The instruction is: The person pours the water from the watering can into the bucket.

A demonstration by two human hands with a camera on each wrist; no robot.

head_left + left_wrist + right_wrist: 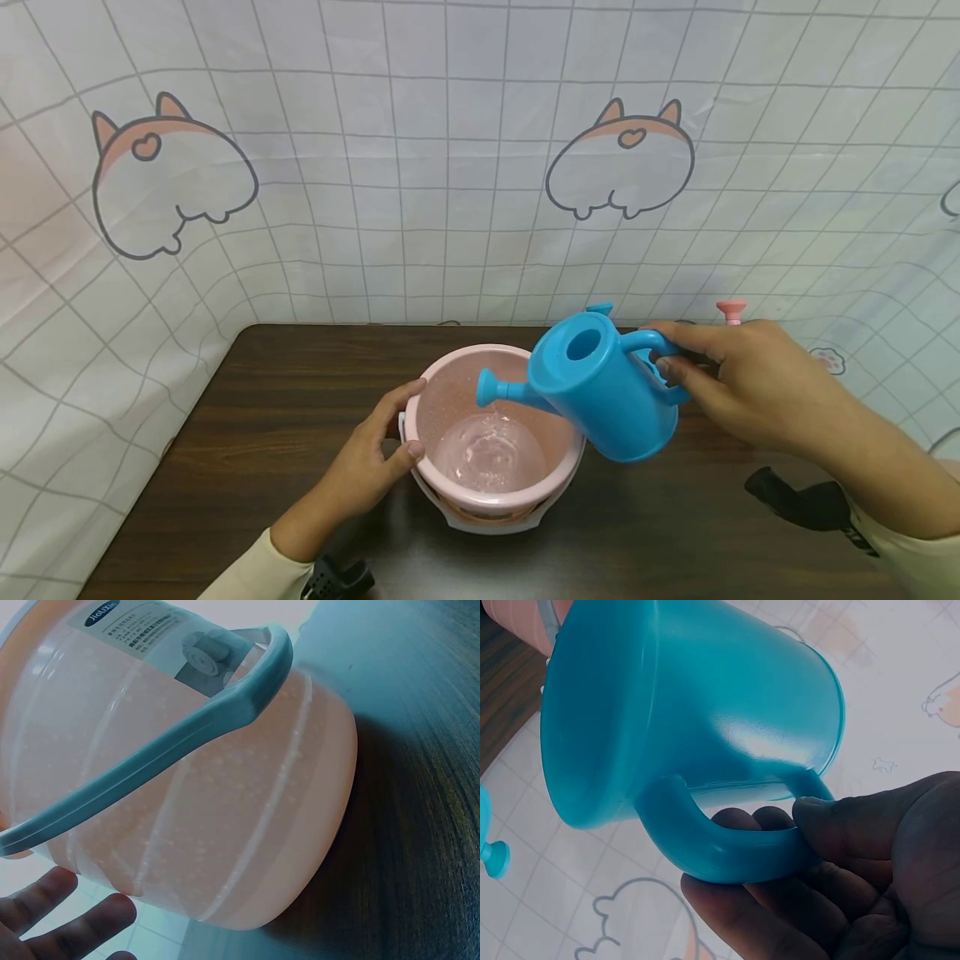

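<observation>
Lettering on the label (139,637) of your pink bucket (491,502) gives its brand: your left wrist view shows "Jialixin" in pale letters on a dark oval. Beneath it run lines of Chinese characters (too small and soft for you to read with confidence), and beside them a greyish picture of something round. The bucket's pale handle (180,746) slants across the side, passing over a corner of that label.

The bucket stands on the dark wood-grain table (262,442), in front of you. Your left hand (360,467) rests against its left side, thumb and forefinger spread along the rim, the other fingers loosely extended beside the wall rather than wrapped round it.

Your right hand (757,383) grasps the blue watering can (622,408) by its loop handle, fingers through the loop and thumb pressed over it. You have the can tipped left, its spout above the bucket's mouth, and rippling water (487,458) lies at the bottom.

Behind the can you can see a second blue spout head (600,308), and farther right a pink spout head (731,310). The black strap (806,502) near your right wrist carries white lettering, too small to make out. A gridded cloth (420,192) printed with corgi rears hangs behind the table.
</observation>
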